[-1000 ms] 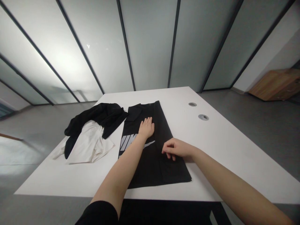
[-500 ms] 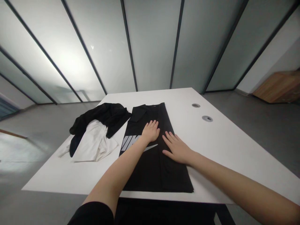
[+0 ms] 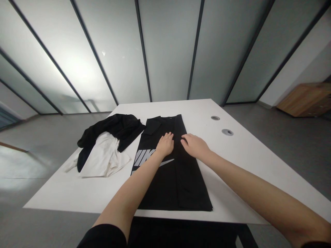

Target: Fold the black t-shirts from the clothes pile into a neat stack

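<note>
A black garment (image 3: 170,179) with a white printed logo lies folded into a long strip on the white table (image 3: 248,162), running from the near edge to the middle. My left hand (image 3: 164,144) rests flat on it, fingers stretched out, just above the logo. My right hand (image 3: 195,145) lies flat beside it on the garment's right half, fingers pointing left and away. Both hands press on the cloth and hold nothing.
A crumpled black garment (image 3: 113,129) lies over a white one (image 3: 103,158) on the table's left side. Two round cable ports (image 3: 227,132) sit in the tabletop at the right. Frosted glass panels stand behind, and a wooden cabinet (image 3: 305,100) at the far right.
My right hand opened from a pinch near the garment's right edge, lay flat, then slid away from me up the cloth to beside my left hand. The left hand barely moved.
</note>
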Available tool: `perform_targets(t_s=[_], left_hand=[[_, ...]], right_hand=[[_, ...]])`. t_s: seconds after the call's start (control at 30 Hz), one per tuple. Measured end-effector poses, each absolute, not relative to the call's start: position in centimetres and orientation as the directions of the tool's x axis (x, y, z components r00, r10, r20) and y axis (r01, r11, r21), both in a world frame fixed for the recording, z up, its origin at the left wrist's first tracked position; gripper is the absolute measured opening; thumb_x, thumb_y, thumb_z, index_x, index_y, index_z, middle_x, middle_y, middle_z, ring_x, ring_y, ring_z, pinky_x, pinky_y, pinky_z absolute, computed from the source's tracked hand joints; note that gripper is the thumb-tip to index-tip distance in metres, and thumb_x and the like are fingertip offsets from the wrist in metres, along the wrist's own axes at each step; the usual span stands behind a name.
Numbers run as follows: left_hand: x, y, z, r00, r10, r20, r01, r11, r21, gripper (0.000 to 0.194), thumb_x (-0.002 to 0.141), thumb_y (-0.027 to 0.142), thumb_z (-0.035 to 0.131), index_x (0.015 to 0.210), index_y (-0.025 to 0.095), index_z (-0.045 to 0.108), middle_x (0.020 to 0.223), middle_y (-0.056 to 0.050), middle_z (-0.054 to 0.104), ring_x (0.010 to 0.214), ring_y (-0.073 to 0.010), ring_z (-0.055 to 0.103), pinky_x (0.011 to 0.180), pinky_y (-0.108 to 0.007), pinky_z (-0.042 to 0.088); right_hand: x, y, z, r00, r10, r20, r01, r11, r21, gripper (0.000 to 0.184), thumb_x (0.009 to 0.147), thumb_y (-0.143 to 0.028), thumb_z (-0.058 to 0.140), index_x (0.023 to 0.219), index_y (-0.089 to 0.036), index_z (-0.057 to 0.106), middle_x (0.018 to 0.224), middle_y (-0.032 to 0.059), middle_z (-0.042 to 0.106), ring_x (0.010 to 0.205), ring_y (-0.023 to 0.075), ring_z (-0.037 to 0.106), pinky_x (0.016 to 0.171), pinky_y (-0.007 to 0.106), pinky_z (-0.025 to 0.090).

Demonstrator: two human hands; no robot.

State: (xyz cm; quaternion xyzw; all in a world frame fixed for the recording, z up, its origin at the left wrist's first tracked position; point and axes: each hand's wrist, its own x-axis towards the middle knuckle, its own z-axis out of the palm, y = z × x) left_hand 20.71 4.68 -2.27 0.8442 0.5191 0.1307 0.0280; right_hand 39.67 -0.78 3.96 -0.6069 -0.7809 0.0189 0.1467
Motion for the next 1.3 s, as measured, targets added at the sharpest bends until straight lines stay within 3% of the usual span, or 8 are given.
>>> perform_targets(t_s=[0.07,0.13,0.27,0.4,0.57,0.7,0.93,1.3], left_hand=[[20.6,4.7,-2.2,0.439,0.879,0.185,0.863,-0.470,0.185,0.055,0.111,0.024,0.037,0.164,0.015,0.049,0.172,-0.013,0.045,0.162,-0.0288,0.039,0.131,-0.050,0.037],[20.5,4.8,-2.1,0.448,0.878,0.170,0.862,-0.474,0.178,0.053,0.111,0.024,0.038,0.161,0.017,0.053,0.172,-0.012,0.047,0.162,-0.0290,0.040,0.131,-0.050,0.036],[20.6,5.0,-2.2,0.438,0.886,0.152,0.871,-0.460,0.173,0.053,0.110,0.023,0.038,0.159,0.019,0.057,0.168,-0.011,0.052,0.161,-0.0293,0.041,0.131,-0.052,0.035],[20.5,5.1,-2.3,0.427,0.890,0.162,0.876,-0.451,0.169,0.053,0.111,0.025,0.038,0.161,0.019,0.056,0.169,-0.010,0.052,0.161,-0.0297,0.041,0.132,-0.051,0.034],[20.5,5.1,-2.4,0.431,0.887,0.166,0.873,-0.457,0.171,0.052,0.113,0.028,0.037,0.160,0.019,0.056,0.169,-0.009,0.052,0.161,-0.0299,0.041,0.132,-0.051,0.034],[20.4,5.3,-2.5,0.442,0.881,0.170,0.868,-0.468,0.165,0.052,0.112,0.028,0.037,0.160,0.020,0.056,0.169,-0.010,0.052,0.161,-0.0299,0.041,0.131,-0.051,0.035],[20.5,5.6,-2.8,0.440,0.883,0.163,0.872,-0.463,0.158,0.052,0.112,0.029,0.038,0.161,0.021,0.054,0.169,-0.009,0.051,0.162,-0.0295,0.039,0.131,-0.051,0.035],[20.2,8.2,-2.5,0.436,0.882,0.178,0.871,-0.463,0.161,0.050,0.112,0.027,0.040,0.158,0.018,0.057,0.169,-0.011,0.051,0.161,-0.0286,0.041,0.131,-0.048,0.035]], right_hand=[[39.0,1.9,2.4,-0.206,0.934,0.292,0.907,0.294,-0.301,0.050,0.110,-0.030,0.036,0.148,-0.013,0.064,0.153,0.0193,0.065,0.141,0.0309,0.062,0.118,0.045,0.048],[38.4,3.5,0.4,-0.200,0.940,0.275,0.901,0.287,-0.325,0.056,0.110,-0.028,0.032,0.155,-0.009,0.059,0.161,0.0202,0.058,0.151,0.0301,0.053,0.125,0.046,0.042],[37.5,4.1,-2.6,-0.268,0.954,0.133,0.940,0.290,-0.181,0.063,0.109,-0.038,0.038,0.163,-0.006,0.051,0.172,0.0201,0.043,0.161,0.0400,0.038,0.130,0.056,0.033],[37.8,2.3,-3.4,-0.330,0.940,0.085,0.936,0.338,-0.095,0.076,0.108,-0.051,0.041,0.169,-0.007,0.041,0.177,0.0196,0.034,0.164,0.0443,0.029,0.131,0.059,0.028],[38.6,-2.3,-3.6,-0.447,0.890,0.091,0.886,0.454,-0.090,0.084,0.106,-0.066,0.042,0.173,-0.016,0.037,0.178,0.0189,0.030,0.164,0.0464,0.025,0.129,0.070,0.025],[39.0,-7.0,-3.4,-0.589,0.807,0.051,0.798,0.590,-0.124,0.097,0.102,-0.076,0.049,0.173,-0.012,0.036,0.178,0.0211,0.026,0.166,0.0460,0.022,0.131,0.069,0.022],[40.1,-11.7,-2.0,-0.726,0.687,-0.038,0.669,0.693,-0.269,0.131,0.081,-0.094,0.064,0.175,-0.011,0.027,0.180,0.0241,0.017,0.167,0.0467,0.014,0.133,0.070,0.011],[39.8,-8.1,-1.2,-0.718,0.696,-0.028,0.669,0.678,-0.306,0.125,0.082,-0.087,0.072,0.175,-0.016,0.029,0.179,0.0216,0.021,0.167,0.0448,0.018,0.133,0.068,0.011]])
